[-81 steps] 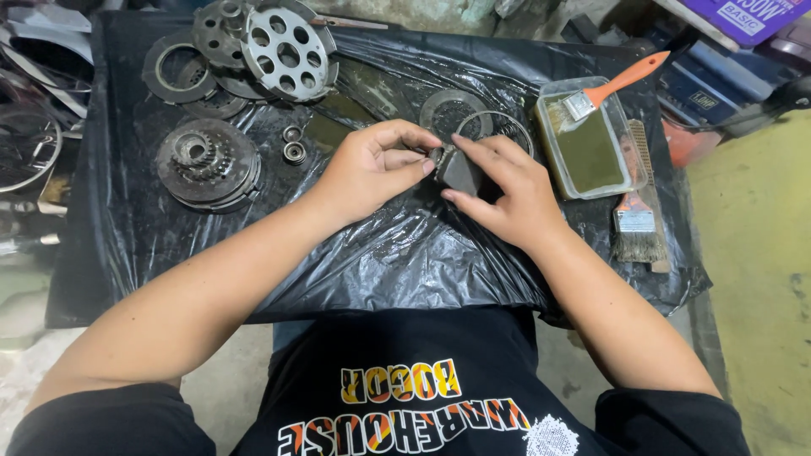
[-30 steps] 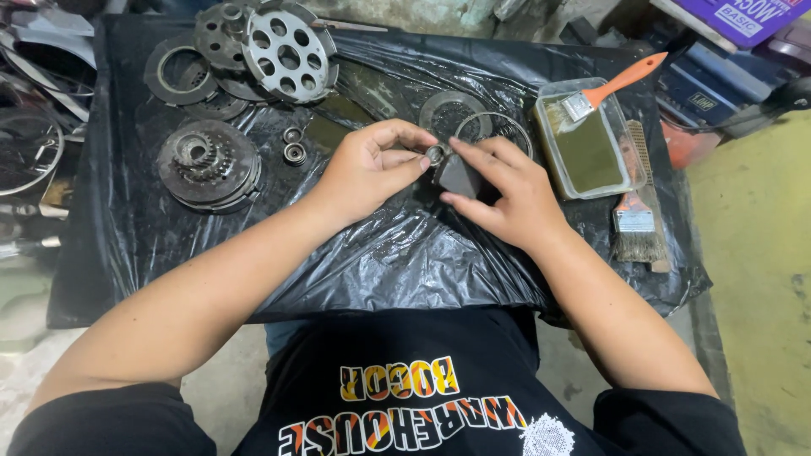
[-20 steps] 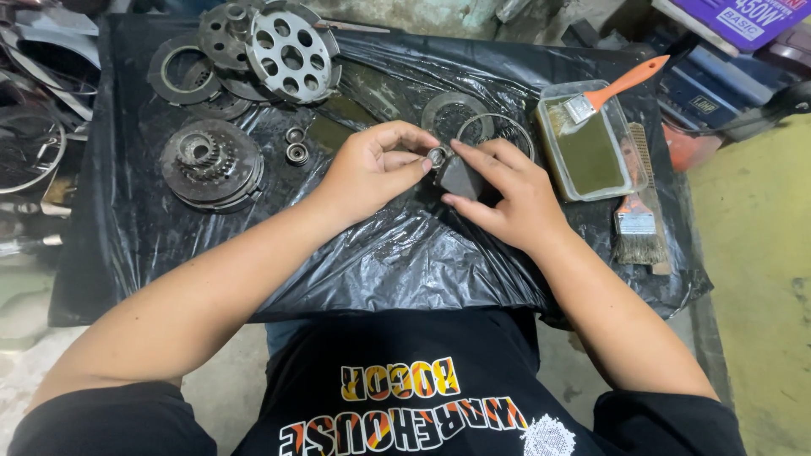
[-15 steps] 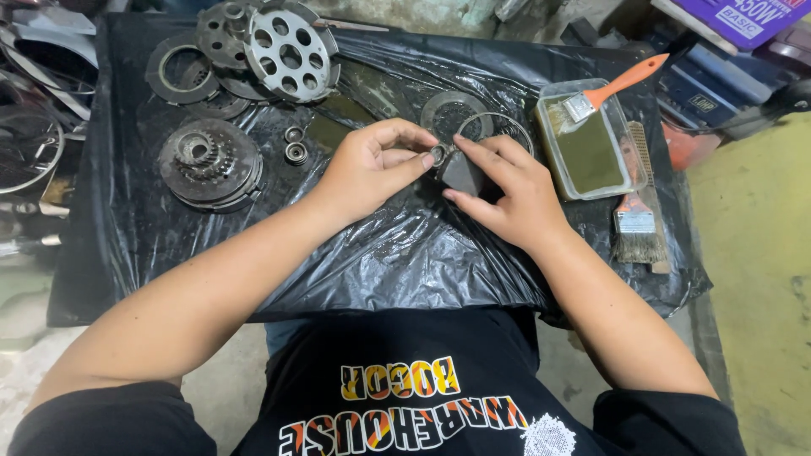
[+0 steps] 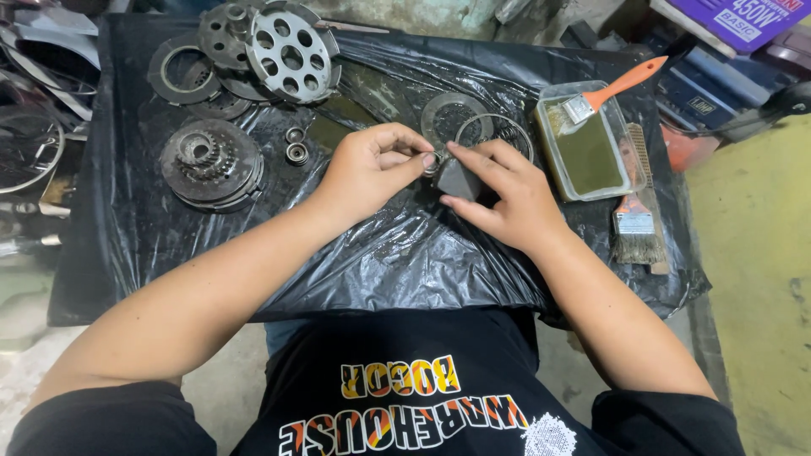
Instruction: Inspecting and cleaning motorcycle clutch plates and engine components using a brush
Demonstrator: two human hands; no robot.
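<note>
Head view: the left hand (image 5: pixel 372 165) and right hand (image 5: pixel 507 190) meet over the black sheet (image 5: pixel 380 253) on the counter, fingertips pinched narrow on a small metal ring (image 5: pixel 432 162) just above a dark grey block (image 5: pixel 458 179) under the right fingers. Beyond lie a perforated disc (image 5: pixel 291 55) and a clutch hub (image 5: pixel 211 162). Right of the hands sits a clear tray (image 5: pixel 587 156) with an orange-handled brush (image 5: pixel 612 86); a purple box (image 5: pixel 743 17) fills the top right corner.

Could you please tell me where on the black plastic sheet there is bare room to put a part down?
The widest bare patch of the black plastic sheet is its near edge, below the left hand and right hand. A smaller strip lies below the clutch assembly. The far left, around the perforated disc, is crowded, as is the right side by the tray and brush.
</note>
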